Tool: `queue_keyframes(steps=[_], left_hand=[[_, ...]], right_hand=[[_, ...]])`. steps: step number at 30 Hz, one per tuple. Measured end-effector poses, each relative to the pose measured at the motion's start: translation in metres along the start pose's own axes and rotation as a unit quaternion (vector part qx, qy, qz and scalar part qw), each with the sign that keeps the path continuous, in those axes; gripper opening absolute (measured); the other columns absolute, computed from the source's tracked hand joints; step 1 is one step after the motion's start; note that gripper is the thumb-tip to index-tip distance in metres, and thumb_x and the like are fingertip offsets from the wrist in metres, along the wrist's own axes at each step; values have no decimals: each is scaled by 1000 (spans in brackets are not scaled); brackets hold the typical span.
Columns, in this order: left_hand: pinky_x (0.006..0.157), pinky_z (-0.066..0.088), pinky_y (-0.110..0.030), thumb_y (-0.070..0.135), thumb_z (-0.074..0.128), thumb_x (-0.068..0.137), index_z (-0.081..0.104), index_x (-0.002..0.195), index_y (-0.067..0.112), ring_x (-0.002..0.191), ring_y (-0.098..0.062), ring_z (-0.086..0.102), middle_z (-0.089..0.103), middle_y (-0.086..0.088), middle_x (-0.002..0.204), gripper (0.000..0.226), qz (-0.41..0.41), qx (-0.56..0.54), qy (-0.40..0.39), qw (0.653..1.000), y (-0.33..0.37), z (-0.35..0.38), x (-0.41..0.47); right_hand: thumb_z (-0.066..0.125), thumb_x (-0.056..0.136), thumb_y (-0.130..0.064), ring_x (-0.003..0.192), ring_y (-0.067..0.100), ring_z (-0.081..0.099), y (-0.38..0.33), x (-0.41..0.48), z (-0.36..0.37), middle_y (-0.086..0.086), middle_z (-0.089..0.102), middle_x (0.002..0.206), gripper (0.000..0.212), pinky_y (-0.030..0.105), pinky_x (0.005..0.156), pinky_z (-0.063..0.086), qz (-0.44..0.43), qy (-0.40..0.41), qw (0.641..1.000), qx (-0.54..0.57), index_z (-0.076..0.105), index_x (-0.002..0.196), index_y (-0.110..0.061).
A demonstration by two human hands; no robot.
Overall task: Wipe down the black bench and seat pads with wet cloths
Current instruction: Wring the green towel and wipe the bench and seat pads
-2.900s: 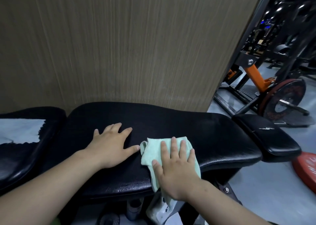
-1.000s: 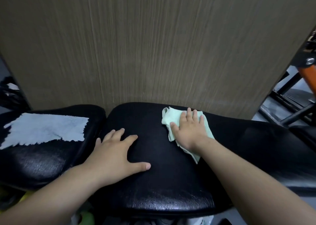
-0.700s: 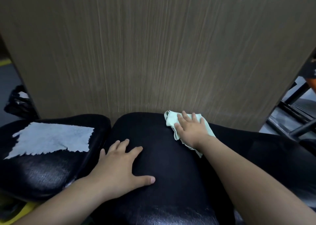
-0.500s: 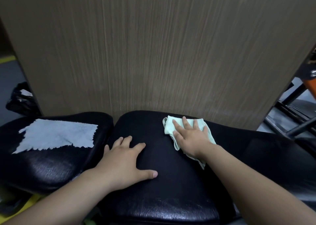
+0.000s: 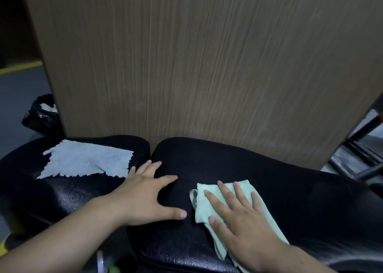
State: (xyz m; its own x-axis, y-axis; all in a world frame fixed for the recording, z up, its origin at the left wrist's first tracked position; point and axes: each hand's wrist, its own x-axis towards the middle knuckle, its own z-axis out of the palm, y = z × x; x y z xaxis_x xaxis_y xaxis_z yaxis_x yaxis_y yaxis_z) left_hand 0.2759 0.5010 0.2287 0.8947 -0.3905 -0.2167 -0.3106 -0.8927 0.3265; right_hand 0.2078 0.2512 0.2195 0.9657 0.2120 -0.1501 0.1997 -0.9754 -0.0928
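mint-green cloth [image 5: 200, 208] lies on the black bench [image 5: 290, 185] under the flat, spread-fingered right grip [image 5: 242, 229], while the left grip [image 5: 143, 198] rests flat beside it, fingers apart.

bench pad [image 5: 259, 173]: glossy black leatherette | green cloth [image 5: 244, 192]: soft | panel [image 5: 207, 65]: wood-grain matt

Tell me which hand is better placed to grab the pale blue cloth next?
Probably left: the left hand lies empty beside the blue cloth, while the right hand presses the green cloth farther away.
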Motion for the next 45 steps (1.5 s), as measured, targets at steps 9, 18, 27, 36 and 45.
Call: queue_keyframes(steps=[9, 18, 27, 36, 45], left_hand=[[121, -15, -48, 95, 49, 59, 4, 147, 63, 149, -11, -23, -19, 12, 164, 104, -3, 28, -42, 999, -8, 1, 6], [121, -13, -49, 94, 51, 60, 5, 149, 59, 150, -13, -20, -17, 9, 164, 105, -4, 38, -30, 999, -4, 1, 4], [123, -7, -39, 95, 37, 66, 21, 153, 48, 150, -7, -14, 2, 8, 166, 100, 54, 43, 36, 997, -17, -4, -6], [122, -9, -46, 93, 39, 71, 20, 154, 45, 151, -9, -12, 0, 7, 166, 97, 22, 74, 65, 995, -62, -12, -20], [121, -11, -53, 98, 29, 66, 10, 154, 48, 149, -9, -22, -15, 9, 164, 103, -23, 89, 29, 995, -85, -4, -20]], right_hand=[[24, 95, -60, 151, 19, -12, 42, 127, -10, -14, -1, 165, 58, 55, 119, -8, 27, 62, 998, 9, 9, 151, -51], [17, 93, -65, 152, 26, -6, 49, 176, -21, -8, 1, 165, 63, 59, 117, -5, 63, 48, 997, -8, 6, 153, -47], [14, 91, -68, 148, 21, -25, 0, 52, 0, -11, -21, 162, 65, 53, 118, -14, -61, 24, 998, -13, -11, 149, -53], [26, 93, -70, 140, 3, -36, -30, 14, -1, -27, -26, 156, 60, 40, 117, -22, -181, -30, 983, -10, -9, 141, -67], [27, 94, -68, 149, 6, -15, 16, 141, -16, -22, -4, 162, 60, 44, 121, -9, -93, 26, 995, 12, 6, 149, -57]])
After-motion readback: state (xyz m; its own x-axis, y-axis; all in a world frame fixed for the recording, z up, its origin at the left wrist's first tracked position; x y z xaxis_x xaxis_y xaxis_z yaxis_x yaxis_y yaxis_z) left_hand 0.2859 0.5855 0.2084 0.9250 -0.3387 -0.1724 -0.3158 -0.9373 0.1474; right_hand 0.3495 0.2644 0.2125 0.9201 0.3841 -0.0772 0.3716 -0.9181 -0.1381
